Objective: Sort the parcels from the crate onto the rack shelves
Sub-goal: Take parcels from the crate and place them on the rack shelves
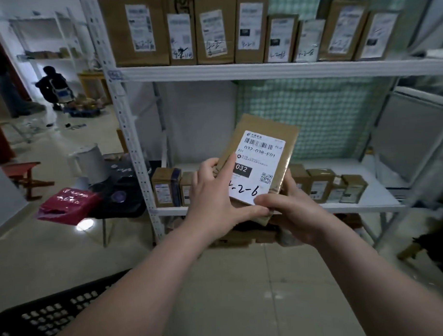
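Note:
A flat brown cardboard parcel (269,133) with a white shipping label, hand-marked "2-6", is held up in front of the white metal rack (237,72). My left hand (213,193) grips its left edge, with the index finger lying on the label. Gripping the lower right corner from below is my right hand (289,210). The black perforated crate (45,317) shows at the bottom left, under my left forearm. Its inside is out of view.
The rack's upper shelf holds a row of upright labelled boxes (210,32). Small boxes (324,187) stand along the middle shelf (377,195). Left of the rack are a black table with a white kettle (89,165) and a red bag (68,203). A person (54,85) crouches far left.

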Motion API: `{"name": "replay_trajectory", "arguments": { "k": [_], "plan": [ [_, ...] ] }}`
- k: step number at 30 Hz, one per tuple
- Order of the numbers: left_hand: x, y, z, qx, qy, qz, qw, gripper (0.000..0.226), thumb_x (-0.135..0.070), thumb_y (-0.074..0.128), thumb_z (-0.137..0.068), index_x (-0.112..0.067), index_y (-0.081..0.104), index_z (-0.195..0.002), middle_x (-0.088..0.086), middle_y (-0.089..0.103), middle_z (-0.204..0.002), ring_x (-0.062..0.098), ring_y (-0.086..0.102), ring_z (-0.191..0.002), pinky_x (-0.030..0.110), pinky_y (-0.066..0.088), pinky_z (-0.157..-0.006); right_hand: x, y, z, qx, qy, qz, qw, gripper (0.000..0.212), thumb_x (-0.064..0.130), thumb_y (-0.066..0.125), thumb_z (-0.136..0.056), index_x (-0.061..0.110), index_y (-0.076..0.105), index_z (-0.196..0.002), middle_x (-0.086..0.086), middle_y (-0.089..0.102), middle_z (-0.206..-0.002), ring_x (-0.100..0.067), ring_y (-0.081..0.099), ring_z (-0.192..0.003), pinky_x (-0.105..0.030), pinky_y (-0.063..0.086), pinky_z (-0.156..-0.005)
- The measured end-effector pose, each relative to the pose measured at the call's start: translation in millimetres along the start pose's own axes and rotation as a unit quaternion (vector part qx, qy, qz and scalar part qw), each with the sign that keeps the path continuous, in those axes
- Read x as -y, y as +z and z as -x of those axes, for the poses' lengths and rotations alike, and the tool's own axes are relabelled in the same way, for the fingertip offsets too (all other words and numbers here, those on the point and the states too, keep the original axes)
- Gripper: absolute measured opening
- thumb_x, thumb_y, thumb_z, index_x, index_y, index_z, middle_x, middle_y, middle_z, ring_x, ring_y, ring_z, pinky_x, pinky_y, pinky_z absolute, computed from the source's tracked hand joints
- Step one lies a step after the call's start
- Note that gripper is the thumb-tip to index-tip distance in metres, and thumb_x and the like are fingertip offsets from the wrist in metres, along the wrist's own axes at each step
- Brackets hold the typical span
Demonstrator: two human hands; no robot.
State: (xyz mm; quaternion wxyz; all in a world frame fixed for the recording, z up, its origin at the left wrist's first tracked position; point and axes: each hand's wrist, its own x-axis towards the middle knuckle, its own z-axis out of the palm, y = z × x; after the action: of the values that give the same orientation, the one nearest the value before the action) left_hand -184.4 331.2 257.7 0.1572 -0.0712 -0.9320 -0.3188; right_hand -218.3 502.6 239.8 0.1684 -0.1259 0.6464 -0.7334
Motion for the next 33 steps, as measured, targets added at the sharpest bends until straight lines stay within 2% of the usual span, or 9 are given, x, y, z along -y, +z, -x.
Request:
{"name": "replay_trajectory", "arguments": {
  "k": [5,7,10,13,16,20,25,29,33],
  "plan": [
    [-40.9,18.8,-35.4,-0.003,-0.005,0.150,0.989,0.104,-0.053,0.072,-0.073,-0.035,0.005,-0.151,-0.010,0.027,-0.142,0.009,0.028,-0.133,0.024,0.024,-0.105,32.5,-53.9,16.3,-0.056,-0.047,0.021,0.997,0.094,0.009,0.075,-0.064,0.033,0.035,-0.145,-0.001,0.069,-0.121,-0.024,0.067,-0.108,-0.039,0.051,-0.088],
    [-53.3,26.1,-54.5,0.009,-0.047,0.235,0.971,0.087,-0.052,0.068,-0.078,-0.037,0.018,-0.149,-0.013,0.035,-0.138,0.006,0.036,-0.129,0.024,0.029,-0.102,46.5,-73.9,16.9,-0.064,-0.053,0.008,0.997,0.090,0.011,0.073,-0.069,0.036,0.034,-0.147,0.000,0.068,-0.124,-0.025,0.067,-0.110,-0.038,0.052,-0.085],
    [-65.0,43.3,-84.9,0.119,-0.103,0.400,0.903,0.063,-0.069,0.067,-0.066,-0.047,0.052,-0.123,-0.012,0.060,-0.126,0.013,0.053,-0.120,0.039,0.038,-0.105,62.4,-103.0,8.8,-0.096,-0.054,0.000,0.994,0.100,0.013,0.074,-0.068,0.037,0.024,-0.152,0.003,0.067,-0.126,-0.024,0.065,-0.113,-0.047,0.051,-0.094],
    [-71.4,67.2,-115.2,0.213,-0.142,0.524,0.813,0.064,-0.063,0.064,-0.067,-0.033,0.058,-0.123,-0.007,0.069,-0.115,0.018,0.060,-0.114,0.049,0.041,-0.103,73.4,-129.5,-5.5,-0.133,-0.067,0.021,0.989,0.097,0.014,0.075,-0.071,0.036,0.025,-0.152,0.006,0.069,-0.122,-0.022,0.068,-0.109,-0.048,0.051,-0.095],
    [-78.3,93.7,-156.2,0.227,-0.136,0.564,0.782,0.057,-0.054,0.059,-0.070,-0.028,0.061,-0.121,-0.002,0.070,-0.113,0.019,0.064,-0.108,0.044,0.049,-0.092,81.7,-158.7,-28.2,-0.185,-0.091,0.064,0.976,0.079,0.016,0.071,-0.084,0.036,0.031,-0.149,0.015,0.070,-0.116,-0.011,0.070,-0.101,-0.039,0.055,-0.089],
    [-86.3,126.0,-231.8,0.161,-0.101,0.572,0.798,0.058,-0.047,0.062,-0.072,-0.034,0.052,-0.128,-0.007,0.071,-0.109,0.010,0.066,-0.096,0.029,0.046,-0.072,99.4,-199.2,-80.2,-0.252,-0.144,0.202,0.935,0.079,0.032,0.071,-0.083,0.044,0.029,-0.149,0.016,0.049,-0.143,-0.008,0.061,-0.116,-0.041,0.053,-0.097],
    [-96.4,143.9,-332.1,0.093,-0.078,0.599,0.792,0.061,-0.019,0.065,-0.076,-0.035,0.046,-0.132,-0.004,0.070,-0.107,0.017,0.061,-0.097,0.033,0.047,-0.076,135.1,-238.5,-149.5,-0.362,-0.217,0.324,0.847,0.047,0.025,0.067,-0.090,0.037,0.051,-0.132,0.020,0.057,-0.116,0.004,0.065,-0.091,-0.025,0.054,-0.084],
    [-119.8,147.0,-398.5,0.074,-0.018,0.579,0.812,0.049,-0.009,0.064,-0.077,-0.045,0.053,-0.109,-0.006,0.071,-0.097,0.014,0.062,-0.087,0.032,0.047,-0.077,160.8,-271.9,-191.6,-0.423,-0.250,0.388,0.780,0.022,0.021,0.063,-0.094,0.025,0.064,-0.115,0.021,0.060,-0.094,0.001,0.062,-0.083,-0.023,0.051,-0.076],
    [-139.8,159.9,-432.1,0.045,0.015,0.542,0.839,0.097,-0.028,0.078,-0.055,-0.041,0.033,-0.140,-0.004,0.062,-0.124,0.018,0.059,-0.112,0.035,0.048,-0.091,172.0,-299.2,-218.8,-0.467,-0.238,0.395,0.755,0.023,0.021,0.059,-0.096,0.023,0.066,-0.118,0.008,0.067,-0.097,-0.009,0.064,-0.086,-0.027,0.053,-0.075]
  ]
}}
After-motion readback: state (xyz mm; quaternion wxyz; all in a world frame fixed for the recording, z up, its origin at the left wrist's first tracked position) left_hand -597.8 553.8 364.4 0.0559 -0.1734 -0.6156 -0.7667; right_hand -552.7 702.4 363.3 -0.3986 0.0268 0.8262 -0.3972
